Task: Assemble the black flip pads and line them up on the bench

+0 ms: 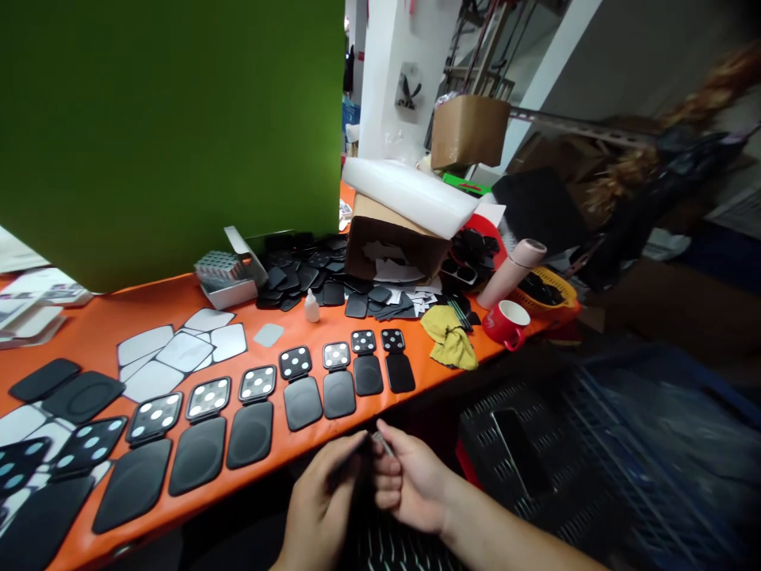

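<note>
My left hand [318, 500] is closed around a thin dark flat piece [349, 458], seen nearly edge-on and mostly hidden by the fingers. Close beside it, my right hand [413, 476] pinches a small pale or metallic thing [385, 444], too small to make out. Both hands are just in front of the orange table's edge. On the table [333, 337] lies a row of black hinged pads, their lower halves plain, such as this black panel [250, 434]. Their upper flaps, like this dotted flap [296, 362], carry round light dots.
Behind the row stand a small white dropper bottle [311, 308], an opened box [229, 281] and a heap of black pieces [303, 266]. To the right are a yellow cloth [450, 337], a red mug [506, 323] and a pink flask [512, 274]. A phone [523, 454] lies below the table.
</note>
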`<action>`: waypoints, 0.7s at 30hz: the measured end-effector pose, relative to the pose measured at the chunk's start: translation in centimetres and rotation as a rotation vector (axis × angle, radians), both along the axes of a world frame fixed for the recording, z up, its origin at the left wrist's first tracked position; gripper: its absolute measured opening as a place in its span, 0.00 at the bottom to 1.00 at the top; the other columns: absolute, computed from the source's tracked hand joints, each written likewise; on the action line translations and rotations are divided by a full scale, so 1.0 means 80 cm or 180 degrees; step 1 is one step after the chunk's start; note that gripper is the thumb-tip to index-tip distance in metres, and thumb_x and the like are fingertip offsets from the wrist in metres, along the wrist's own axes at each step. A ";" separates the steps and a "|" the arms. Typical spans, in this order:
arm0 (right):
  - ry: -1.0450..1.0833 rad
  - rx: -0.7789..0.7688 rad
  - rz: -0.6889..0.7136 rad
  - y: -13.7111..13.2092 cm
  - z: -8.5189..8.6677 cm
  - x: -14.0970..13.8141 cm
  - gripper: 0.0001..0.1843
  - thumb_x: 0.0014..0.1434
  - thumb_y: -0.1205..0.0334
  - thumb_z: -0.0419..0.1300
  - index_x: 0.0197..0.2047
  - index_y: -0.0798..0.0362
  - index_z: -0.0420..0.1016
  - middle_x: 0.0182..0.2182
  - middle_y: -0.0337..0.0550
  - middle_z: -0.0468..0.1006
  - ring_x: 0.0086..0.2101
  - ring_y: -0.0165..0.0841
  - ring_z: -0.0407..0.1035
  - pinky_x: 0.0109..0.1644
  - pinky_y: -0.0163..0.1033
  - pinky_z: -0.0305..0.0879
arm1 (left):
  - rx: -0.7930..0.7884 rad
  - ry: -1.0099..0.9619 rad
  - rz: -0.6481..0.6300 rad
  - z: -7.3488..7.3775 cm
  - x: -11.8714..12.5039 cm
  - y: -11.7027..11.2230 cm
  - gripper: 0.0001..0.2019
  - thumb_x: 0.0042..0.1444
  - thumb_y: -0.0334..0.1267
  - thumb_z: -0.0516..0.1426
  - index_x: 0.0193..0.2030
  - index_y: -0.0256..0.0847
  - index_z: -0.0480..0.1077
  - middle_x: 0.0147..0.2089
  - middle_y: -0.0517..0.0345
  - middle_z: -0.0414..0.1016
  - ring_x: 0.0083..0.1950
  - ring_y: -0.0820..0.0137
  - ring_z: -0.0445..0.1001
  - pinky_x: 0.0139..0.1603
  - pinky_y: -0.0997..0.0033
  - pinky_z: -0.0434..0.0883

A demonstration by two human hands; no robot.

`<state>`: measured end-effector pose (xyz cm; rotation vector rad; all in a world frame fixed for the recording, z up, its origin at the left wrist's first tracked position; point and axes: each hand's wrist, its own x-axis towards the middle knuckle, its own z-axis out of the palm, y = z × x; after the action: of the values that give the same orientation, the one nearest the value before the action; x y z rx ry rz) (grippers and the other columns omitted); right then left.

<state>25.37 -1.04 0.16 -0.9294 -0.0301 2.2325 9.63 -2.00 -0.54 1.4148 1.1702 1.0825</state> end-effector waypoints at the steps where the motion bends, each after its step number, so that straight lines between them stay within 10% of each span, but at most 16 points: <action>1: -0.0301 0.0135 -0.0217 -0.002 -0.012 0.010 0.17 0.55 0.49 0.52 0.26 0.54 0.61 0.14 0.27 0.48 0.15 0.21 0.41 0.18 0.28 0.39 | -0.0467 -0.0205 0.0259 0.002 0.003 0.005 0.13 0.53 0.38 0.55 0.45 0.42 0.70 0.46 0.52 0.73 0.48 0.61 0.70 0.50 0.65 0.66; 9: -0.2541 0.0915 -0.0985 0.021 -0.101 0.058 0.17 0.48 0.47 0.56 0.30 0.53 0.62 0.19 0.29 0.56 0.17 0.22 0.47 0.20 0.30 0.42 | -0.2080 -0.1655 0.0222 0.014 0.015 0.026 0.18 0.45 0.43 0.60 0.42 0.35 0.70 0.41 0.50 0.74 0.43 0.60 0.72 0.42 0.66 0.68; 21: -0.3252 0.1507 -0.0250 0.024 -0.094 0.088 0.20 0.52 0.45 0.52 0.28 0.56 0.65 0.17 0.33 0.65 0.18 0.24 0.57 0.24 0.32 0.52 | -0.2622 -0.1871 0.0054 0.012 0.031 0.040 0.18 0.52 0.43 0.55 0.49 0.41 0.64 0.43 0.51 0.73 0.41 0.65 0.74 0.35 0.69 0.70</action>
<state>32.43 0.89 -7.40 -1.6216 -0.9117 1.3615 12.13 1.16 0.41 0.4060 1.0014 0.7911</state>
